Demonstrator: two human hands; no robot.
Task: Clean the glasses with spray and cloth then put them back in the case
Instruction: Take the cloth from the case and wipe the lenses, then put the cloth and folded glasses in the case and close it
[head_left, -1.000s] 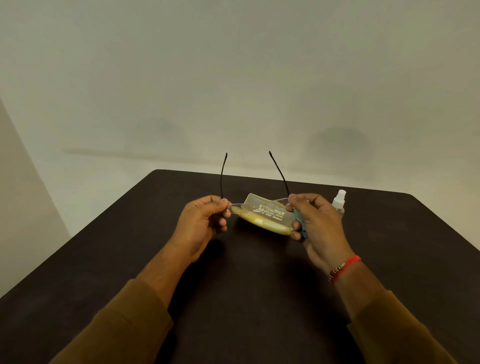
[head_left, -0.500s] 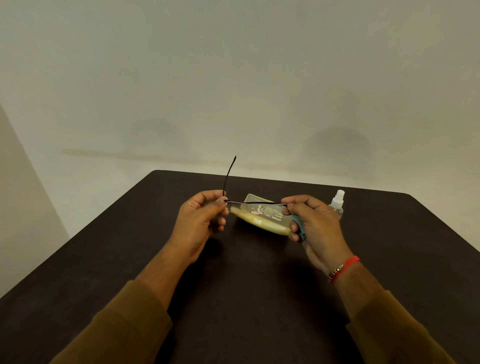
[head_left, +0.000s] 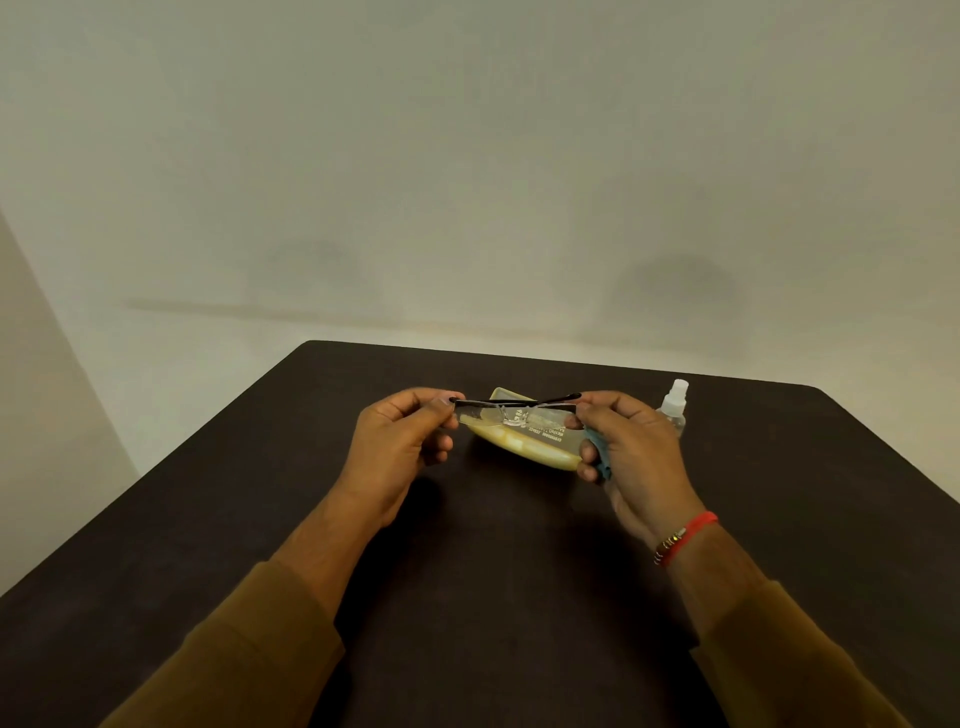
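**Folded glasses held over the open case**

A dark table (head_left: 493, 597) stands before a plain pale wall, with both arms in brown sleeves reaching in from the near edge. The left hand (head_left: 400, 447) pinches the left end of the glasses (head_left: 514, 408) between thumb and fingertips. The right hand (head_left: 631, 449) pinches the right end the same way, and its lower fingers also grip a blue cloth (head_left: 600, 454) against the palm (only a strip of it shows). The glasses hang level between the two hands, above the table, their dark arms folded across the clear lenses. Just behind and below them lies the yellowish case (head_left: 530, 447), open on the table. A small clear spray bottle (head_left: 675, 408) stands upright to the right, just past the right hand. A red band (head_left: 685, 535) circles the right wrist.
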